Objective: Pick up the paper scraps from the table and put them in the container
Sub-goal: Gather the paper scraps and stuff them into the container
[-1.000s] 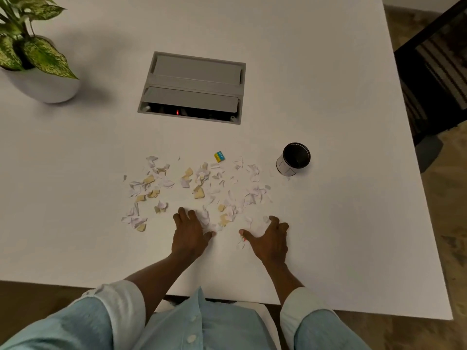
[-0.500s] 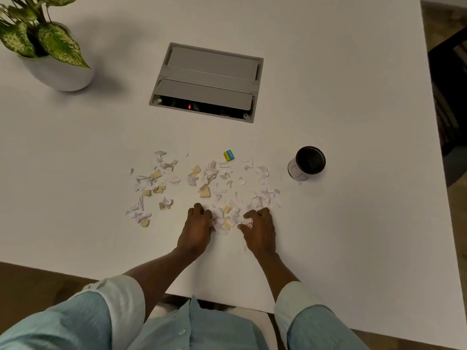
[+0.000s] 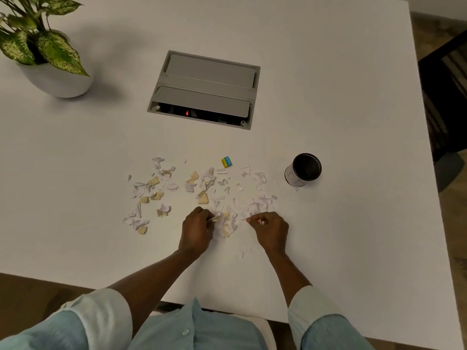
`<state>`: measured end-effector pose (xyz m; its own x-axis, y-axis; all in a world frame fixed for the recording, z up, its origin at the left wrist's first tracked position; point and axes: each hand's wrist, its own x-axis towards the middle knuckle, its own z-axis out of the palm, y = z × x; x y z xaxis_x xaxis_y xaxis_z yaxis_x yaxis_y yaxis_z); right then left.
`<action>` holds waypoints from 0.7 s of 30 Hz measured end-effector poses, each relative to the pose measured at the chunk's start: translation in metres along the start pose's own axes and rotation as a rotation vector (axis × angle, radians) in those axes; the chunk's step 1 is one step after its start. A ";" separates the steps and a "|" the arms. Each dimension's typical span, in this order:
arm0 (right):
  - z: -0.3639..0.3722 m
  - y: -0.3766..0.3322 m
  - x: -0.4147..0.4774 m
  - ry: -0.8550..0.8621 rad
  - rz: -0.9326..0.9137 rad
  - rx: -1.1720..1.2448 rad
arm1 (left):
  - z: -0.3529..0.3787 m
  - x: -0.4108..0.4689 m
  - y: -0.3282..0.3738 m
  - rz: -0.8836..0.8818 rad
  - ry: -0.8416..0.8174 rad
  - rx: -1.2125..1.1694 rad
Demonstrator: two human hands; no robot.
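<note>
Several white and tan paper scraps (image 3: pixel 202 188) lie scattered across the middle of the white table (image 3: pixel 341 122). A small heap of them (image 3: pixel 228 224) sits between my two hands. My left hand (image 3: pixel 195 229) has its fingers closed on a few scraps at the heap's left side. My right hand (image 3: pixel 271 229) is curled shut on scraps, with a red-marked bit showing at its fingertips. The container (image 3: pixel 303 170), a small cup with a dark inside, stands upright to the right of the scraps, beyond my right hand.
A grey recessed cable box (image 3: pixel 206 88) with a red light is set into the table behind the scraps. A potted plant (image 3: pixel 48 56) stands at the far left. A small yellow and blue eraser (image 3: pixel 226 161) lies among the far scraps. A dark chair (image 3: pixel 444 97) is at the right.
Both hands moved forward from flat on the table into the scraps, drew together, and their fingers closed on paper. The scraps near them have bunched into a small heap.
</note>
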<state>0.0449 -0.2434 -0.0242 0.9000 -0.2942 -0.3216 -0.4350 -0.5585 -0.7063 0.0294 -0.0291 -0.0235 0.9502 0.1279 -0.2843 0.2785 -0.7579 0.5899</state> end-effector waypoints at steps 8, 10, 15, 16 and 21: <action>-0.053 -0.017 0.025 0.131 0.014 0.175 | 0.005 0.029 0.077 0.072 0.078 -0.181; -0.068 -0.025 0.035 0.173 0.002 0.201 | 0.005 0.040 0.099 0.128 0.059 -0.214; -0.105 -0.047 0.068 0.308 0.021 0.229 | 0.009 0.076 0.156 0.194 0.029 -0.266; -0.112 -0.051 0.075 0.333 0.022 0.240 | 0.010 0.084 0.168 0.210 0.010 -0.261; -0.129 -0.068 0.114 0.386 0.121 0.376 | 0.022 0.122 0.224 0.224 -0.075 -0.234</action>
<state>0.1731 -0.3387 0.0683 0.7379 -0.6416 -0.2094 -0.4308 -0.2088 -0.8780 0.2042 -0.1972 0.0570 0.9810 -0.0792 -0.1773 0.0966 -0.5931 0.7993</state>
